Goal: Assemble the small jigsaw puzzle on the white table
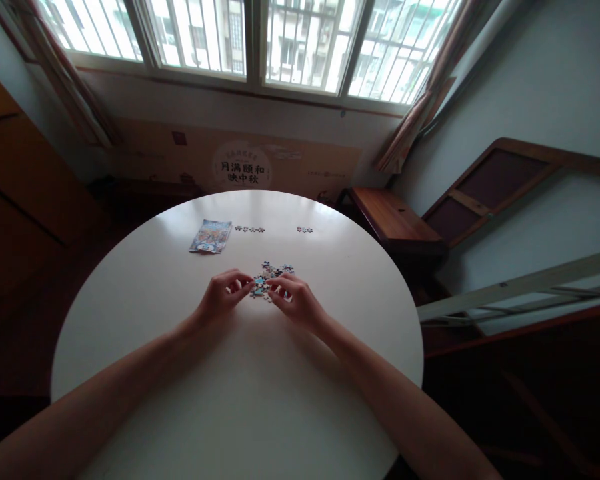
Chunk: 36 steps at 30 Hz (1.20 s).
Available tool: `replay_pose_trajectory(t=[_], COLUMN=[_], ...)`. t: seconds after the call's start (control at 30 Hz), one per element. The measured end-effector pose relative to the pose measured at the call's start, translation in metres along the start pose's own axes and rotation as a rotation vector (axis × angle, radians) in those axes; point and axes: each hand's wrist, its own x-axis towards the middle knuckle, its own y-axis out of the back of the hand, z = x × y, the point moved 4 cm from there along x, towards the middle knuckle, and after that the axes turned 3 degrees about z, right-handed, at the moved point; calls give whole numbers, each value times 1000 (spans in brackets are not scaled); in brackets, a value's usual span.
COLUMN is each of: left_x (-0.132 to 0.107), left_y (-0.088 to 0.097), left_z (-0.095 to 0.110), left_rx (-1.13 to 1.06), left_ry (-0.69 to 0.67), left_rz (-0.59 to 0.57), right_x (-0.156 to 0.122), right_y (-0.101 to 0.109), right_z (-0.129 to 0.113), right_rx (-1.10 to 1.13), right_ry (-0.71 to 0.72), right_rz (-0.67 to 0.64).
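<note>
A small heap of jigsaw puzzle pieces [267,272] lies near the middle of the white round table [240,387]. At its left side, my left hand [225,290] pinches a light-blue puzzle piece [260,281] between thumb and fingertips. My right hand [296,299] comes in from the other side, its fingers curled and its fingertips on the same piece. Both hands are low over the heap and hide part of it. Whether the held piece is joined to another is too small to tell.
Beyond the heap lie a row of puzzle pieces [250,229] and a shorter row [305,230] to its right. A printed picture packet [211,237] lies left of them. A wooden bench [397,213] stands past the table's right edge, below barred windows.
</note>
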Motion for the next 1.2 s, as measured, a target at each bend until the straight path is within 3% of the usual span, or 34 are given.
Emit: replay_pose_trajectory(t=[0.33,0.63,1.2], left_x=[-1,0,-2], left_y=[-4,0,-1], left_z=[1,6,4], left_rx=[4,30,33], left_ry=[-52,-16,-62], left_rz=[-39,14,-3], right_x=[-1,1,-1], right_y=[0,7,0], right_z=[-2,-1,1], right_rx=[-7,-26,1], right_ry=[4,-1,36], right_rz=[-14,24,-39])
